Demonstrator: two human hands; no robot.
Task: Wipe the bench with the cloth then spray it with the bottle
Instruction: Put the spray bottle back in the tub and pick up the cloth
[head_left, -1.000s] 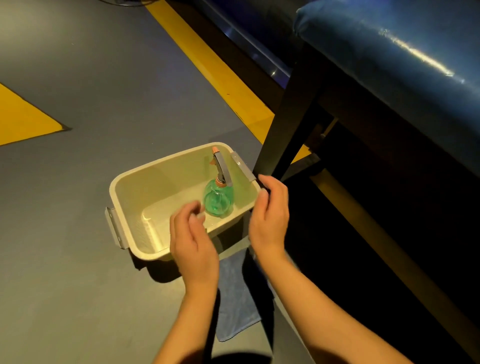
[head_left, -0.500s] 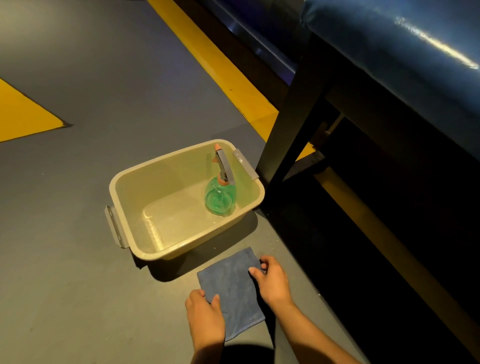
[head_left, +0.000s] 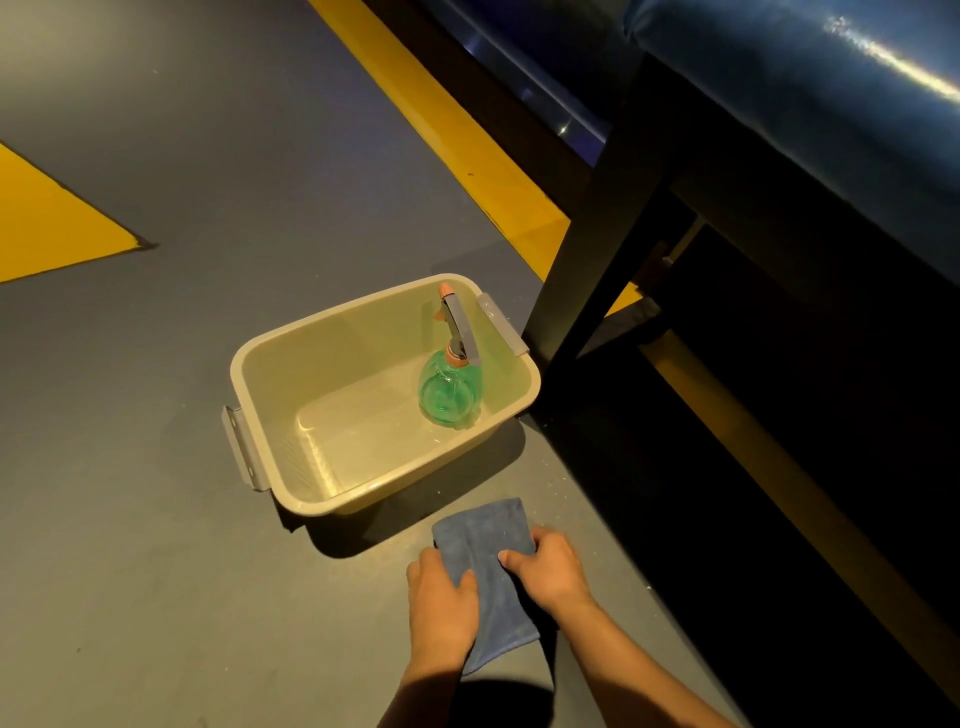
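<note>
Left hand (head_left: 441, 605) has neared right hand (head_left: 553, 571), both hands' fingers (head_left: 511, 559) gripping cloth (head_left: 488, 535) on floor (head_left: 182, 571).

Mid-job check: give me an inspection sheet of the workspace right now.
Surface: grey floor with yellow markings; bench top blue, padded, glossy.
Job's things: cloth on floor near tub; spray bottle upright inside tub.
Clutter: nothing seen.
Grippers: left hand and right hand each pinch a cloth edge.
Cables: nothing seen.
Surroundings: black bench leg next to tub; dark under bench.
</note>
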